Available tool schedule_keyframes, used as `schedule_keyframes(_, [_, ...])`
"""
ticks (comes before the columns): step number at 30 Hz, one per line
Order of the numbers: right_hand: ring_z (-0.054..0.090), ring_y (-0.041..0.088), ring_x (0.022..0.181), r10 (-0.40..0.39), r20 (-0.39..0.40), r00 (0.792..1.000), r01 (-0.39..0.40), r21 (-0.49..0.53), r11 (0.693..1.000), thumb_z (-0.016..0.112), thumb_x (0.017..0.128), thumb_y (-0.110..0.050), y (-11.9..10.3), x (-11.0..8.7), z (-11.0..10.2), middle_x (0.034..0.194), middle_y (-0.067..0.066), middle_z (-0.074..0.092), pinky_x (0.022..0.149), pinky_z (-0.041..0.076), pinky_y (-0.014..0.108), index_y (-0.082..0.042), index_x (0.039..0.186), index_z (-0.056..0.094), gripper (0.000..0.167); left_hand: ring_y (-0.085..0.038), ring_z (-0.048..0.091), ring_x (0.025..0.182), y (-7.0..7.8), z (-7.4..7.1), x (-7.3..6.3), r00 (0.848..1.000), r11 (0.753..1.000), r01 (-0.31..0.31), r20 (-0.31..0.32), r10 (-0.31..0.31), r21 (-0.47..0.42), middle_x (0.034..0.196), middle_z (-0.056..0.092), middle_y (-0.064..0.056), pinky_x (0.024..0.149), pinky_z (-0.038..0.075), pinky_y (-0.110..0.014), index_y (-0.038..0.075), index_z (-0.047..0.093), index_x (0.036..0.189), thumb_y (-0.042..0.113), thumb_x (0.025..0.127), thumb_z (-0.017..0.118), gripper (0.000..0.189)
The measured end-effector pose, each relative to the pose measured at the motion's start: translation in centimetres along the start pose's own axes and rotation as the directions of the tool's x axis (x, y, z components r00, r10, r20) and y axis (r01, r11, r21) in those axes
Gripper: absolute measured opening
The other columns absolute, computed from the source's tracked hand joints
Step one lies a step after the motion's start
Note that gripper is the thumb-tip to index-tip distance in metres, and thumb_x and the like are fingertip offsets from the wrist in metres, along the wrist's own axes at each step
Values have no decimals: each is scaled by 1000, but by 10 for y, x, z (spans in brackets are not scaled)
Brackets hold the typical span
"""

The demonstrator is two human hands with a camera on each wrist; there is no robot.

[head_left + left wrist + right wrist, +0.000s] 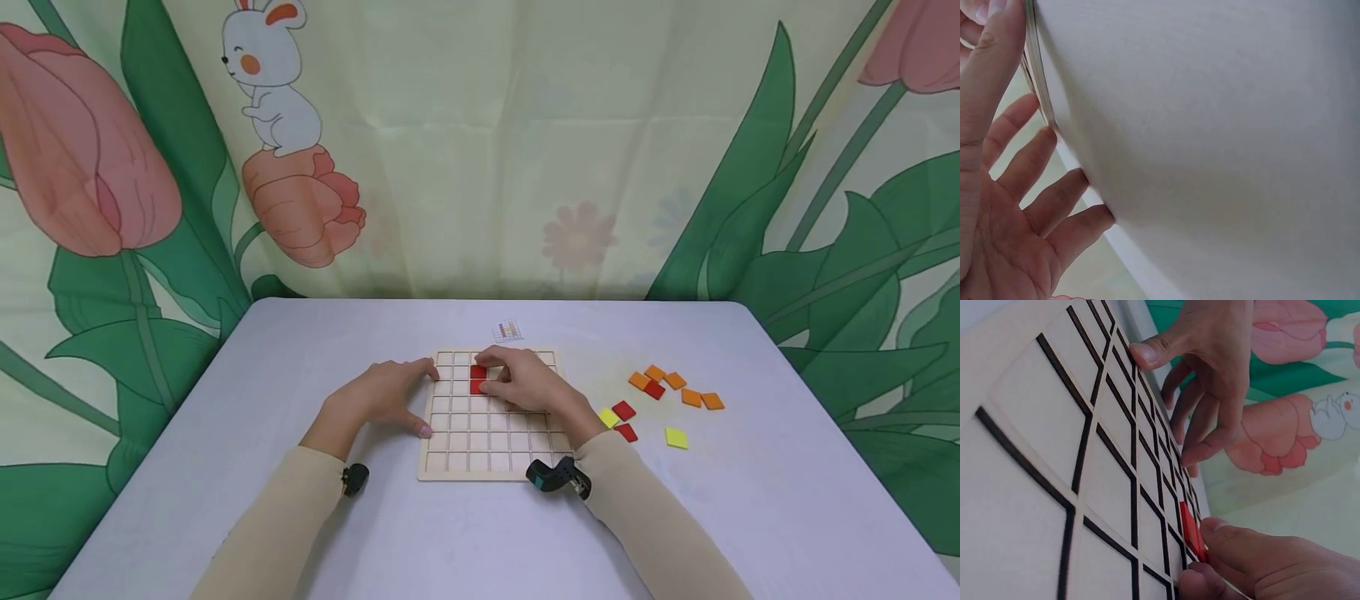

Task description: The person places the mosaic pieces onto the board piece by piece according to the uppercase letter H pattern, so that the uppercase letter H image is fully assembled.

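A wooden grid board [457,477] lies on the table, with two red square tiles in neighbouring cells near its far side. My right hand [528,382] reaches over the board and pinches the farther red tile [478,372] between thumb and fingertips. Just nearer is the other red tile [477,387], close by the thumb. In the right wrist view the red tiles [1190,532] show between the fingertips, low at the grid. My left hand [386,400] rests at the board's left edge, fingers spread, thumb and fingertips against the frame [1036,56].
Loose orange tiles [691,397], red tiles [623,410] and yellow tiles [677,438] are scattered on the table right of the board. A small card with a coloured grid pattern [507,330] lies beyond the board's far edge. A printed curtain [465,208] hangs behind the table.
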State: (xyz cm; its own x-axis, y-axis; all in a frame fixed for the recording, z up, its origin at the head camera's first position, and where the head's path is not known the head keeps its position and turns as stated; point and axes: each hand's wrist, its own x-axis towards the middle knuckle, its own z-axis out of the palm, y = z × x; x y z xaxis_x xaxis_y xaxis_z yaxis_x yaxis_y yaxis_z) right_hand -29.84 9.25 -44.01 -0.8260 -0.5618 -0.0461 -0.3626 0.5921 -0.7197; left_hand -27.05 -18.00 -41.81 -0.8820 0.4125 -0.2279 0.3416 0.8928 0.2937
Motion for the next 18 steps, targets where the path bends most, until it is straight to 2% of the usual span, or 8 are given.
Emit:
schedule_keyframes(4, [67, 16, 60, -7, 14, 1000, 7, 8, 1000, 72, 98, -23, -1, -3, -3, 143, 5, 63, 73, 56, 30, -15, 146, 55, 52, -26, 61, 115, 1, 0, 0, 1000, 1000, 11, 8, -11, -5, 129, 64, -6, 101, 50, -48, 32, 52, 133, 57, 63, 94, 86])
schedule_keyframes(11, [66, 16, 61, -24, 26, 999, 23, 49, 999, 69, 100, -16, -1, -6, -5, 141, 8, 63, 62, 54, 29, -11, 142, 57, 45, -26, 60, 116, 1, 0, 2, 999, 999, 35, 14, -35, 7, 132, 63, -5, 102, 50, -48, 33, 51, 134, 57, 63, 94, 87])
schedule_keyframes(15, [65, 16, 61, -29, 28, 999, 28, 34, 999, 68, 100, -17, -2, -6, -5, 139, 7, 64, 64, 53, 29, -12, 142, 57, 44, -26, 60, 114, 2, -1, 1, 999, 999, 35, 12, -35, 6, 131, 63, -5, 101, 50, -48, 33, 51, 134, 57, 63, 94, 87])
schedule_keyframes(18, [66, 16, 64, -10, 28, 1000, 9, 24, 1000, 69, 100, -18, -2, -8, -7, 120, 9, 71, 66, 54, 29, -14, 144, 56, 46, -27, 60, 116, 3, -1, 0, 1000, 1000, 27, 17, -27, -4, 132, 63, -6, 102, 50, -49, 32, 52, 134, 56, 63, 95, 87])
